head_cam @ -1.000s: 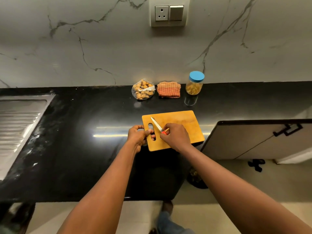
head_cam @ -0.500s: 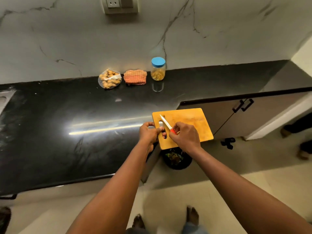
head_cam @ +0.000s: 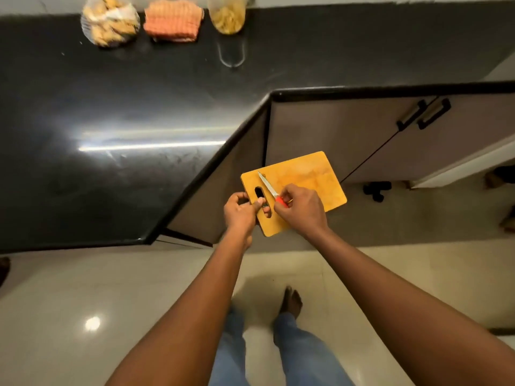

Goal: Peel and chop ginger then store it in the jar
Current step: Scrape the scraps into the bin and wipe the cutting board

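Here left hand (head_cam: 239, 211) grips yellow board (head_cam: 306, 176); right hand (head_cam: 301, 210) pinches red-handled knife (head_cam: 267, 185), apparently flat

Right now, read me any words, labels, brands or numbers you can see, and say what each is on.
None: no text can be read. The jar, the net bag, the folded cloth, the cutting board and the knife show no label or print.

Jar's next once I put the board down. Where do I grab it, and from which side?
Grip the jar round its rounded body, coming from the front or the right. The cloth lies close on its left and the wall stands behind, so those sides are tight. Its top is cut off by the frame.
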{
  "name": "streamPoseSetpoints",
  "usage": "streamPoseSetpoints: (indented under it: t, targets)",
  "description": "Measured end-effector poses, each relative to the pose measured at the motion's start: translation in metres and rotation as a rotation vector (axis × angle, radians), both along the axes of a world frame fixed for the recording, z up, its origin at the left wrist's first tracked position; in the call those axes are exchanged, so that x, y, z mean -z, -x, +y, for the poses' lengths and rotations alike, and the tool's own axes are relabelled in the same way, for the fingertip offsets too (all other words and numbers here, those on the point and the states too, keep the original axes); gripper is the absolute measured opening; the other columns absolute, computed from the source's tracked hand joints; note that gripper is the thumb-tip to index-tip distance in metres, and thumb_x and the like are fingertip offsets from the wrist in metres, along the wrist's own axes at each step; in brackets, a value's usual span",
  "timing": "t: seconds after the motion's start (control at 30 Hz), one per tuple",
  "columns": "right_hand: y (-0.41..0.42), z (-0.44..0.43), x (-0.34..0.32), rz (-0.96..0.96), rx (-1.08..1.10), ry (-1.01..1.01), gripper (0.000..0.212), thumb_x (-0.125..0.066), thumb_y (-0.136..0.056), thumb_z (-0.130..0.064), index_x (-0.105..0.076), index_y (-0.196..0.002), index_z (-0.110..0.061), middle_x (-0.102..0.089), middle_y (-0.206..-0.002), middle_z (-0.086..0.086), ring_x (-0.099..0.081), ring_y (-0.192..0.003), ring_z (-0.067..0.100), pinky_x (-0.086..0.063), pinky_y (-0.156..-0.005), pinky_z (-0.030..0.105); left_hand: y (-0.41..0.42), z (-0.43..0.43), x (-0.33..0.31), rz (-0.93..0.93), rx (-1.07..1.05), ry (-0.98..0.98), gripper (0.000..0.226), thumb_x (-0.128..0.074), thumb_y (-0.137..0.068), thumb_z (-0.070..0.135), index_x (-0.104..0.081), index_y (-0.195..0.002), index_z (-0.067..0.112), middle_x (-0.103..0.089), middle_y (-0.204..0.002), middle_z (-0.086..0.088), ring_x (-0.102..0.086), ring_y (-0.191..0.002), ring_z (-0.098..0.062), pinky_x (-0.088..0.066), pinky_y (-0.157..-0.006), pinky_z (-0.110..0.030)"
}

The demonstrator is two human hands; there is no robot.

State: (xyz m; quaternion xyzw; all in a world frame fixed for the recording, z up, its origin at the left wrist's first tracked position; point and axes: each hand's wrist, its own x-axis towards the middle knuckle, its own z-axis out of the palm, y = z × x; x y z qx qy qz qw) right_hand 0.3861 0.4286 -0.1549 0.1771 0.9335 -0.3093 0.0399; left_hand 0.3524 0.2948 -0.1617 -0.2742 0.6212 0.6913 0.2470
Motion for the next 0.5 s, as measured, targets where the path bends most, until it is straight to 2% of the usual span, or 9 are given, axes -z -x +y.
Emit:
streamPoseSetpoints:
  t: [0.17,0.4,0.5]
  targets:
    - [0.008,0.011,0.083,-0.040,-0.048,0.011,0.019,-0.067,-0.083,-0.033,-0.067,-0.094,-0.018,-0.070,-0.090,0.000,-0.064,-0.078,0.020,-0.053,-0.067,0.035,0.003,0.007,0.087,-0.100,-0.069,-0.002,0.027,-0.067,-0.087,-0.001,-0.051,-0.103,0.012,-0.072,-0.091,-0.018,-0.068,-0.066,-0.024,-0.059,-0.076,-0.048]
    - [0.019,0.010,0.200,-0.072,-0.105,0.055,0.022,-0.068,-0.084,-0.032,-0.069,-0.100,-0.018,-0.069,-0.095,0.002,-0.062,-0.081,0.019,-0.055,-0.070,0.035,0.018,0.004,0.195,-0.139,-0.120,0.034,0.033,-0.070,-0.085,0.000,-0.052,-0.111,0.009,-0.071,-0.094,-0.020,-0.071,-0.071,-0.026,-0.060,-0.067,-0.039]
    - [0.023,0.007,0.242,-0.101,-0.116,0.076,0.024,-0.068,-0.086,-0.031,-0.070,-0.105,-0.016,-0.070,-0.099,0.004,-0.063,-0.083,0.019,-0.055,-0.073,0.034,0.021,0.000,0.233,-0.152,-0.117,0.067,0.035,-0.071,-0.084,0.000,-0.053,-0.113,0.008,-0.071,-0.095,-0.020,-0.072,-0.074,-0.028,-0.060,-0.067,-0.039]
